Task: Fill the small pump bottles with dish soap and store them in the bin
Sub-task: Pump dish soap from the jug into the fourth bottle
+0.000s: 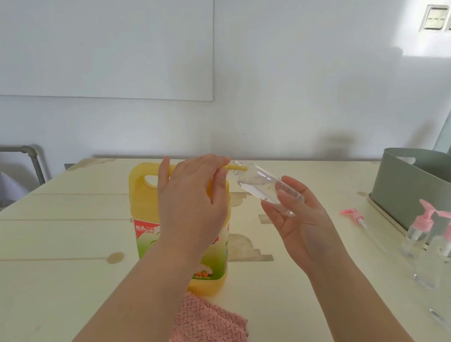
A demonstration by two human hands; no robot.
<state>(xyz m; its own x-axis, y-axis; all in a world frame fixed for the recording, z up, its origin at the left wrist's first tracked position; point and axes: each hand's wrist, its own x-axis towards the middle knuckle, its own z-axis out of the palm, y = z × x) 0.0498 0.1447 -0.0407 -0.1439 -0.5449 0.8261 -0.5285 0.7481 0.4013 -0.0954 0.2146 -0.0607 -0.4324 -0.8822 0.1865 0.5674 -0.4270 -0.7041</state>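
A: Clear, thin plastic. The bottle (263,184) in the right hand (302,224) looks light and a bit squashy. How is it held?

B: By its base end, pinched between the thumb and loosely curled fingers, palm up. It lies tilted, with its mouth up and away from the palm, meeting the yellow spout (235,167).

A: And the left hand (191,203)?

B: It is draped over the top of the jug (149,208), with fingers and thumb curled round the spout just short of the bottle's mouth.

A: Anything inside the bottle?

B: A little clear liquid seems to pool along its lower side, but I can't be sure. It has no pump. A loose pink pump (352,216) lies on the table (59,262), just off the right hand's outer side.

A: How will it handle?

B: Probably slippery once soap runs. I'd hold the body low and gently, because a hard squeeze could push soap back out. The jug looks heavy and stiff, so it's better left standing.

A: The rest?

B: Three capped bottles (450,254) stand out to the right of the right wrist, just beside the grey-green bin (423,175). A pink cloth (204,335) lies under the left forearm.
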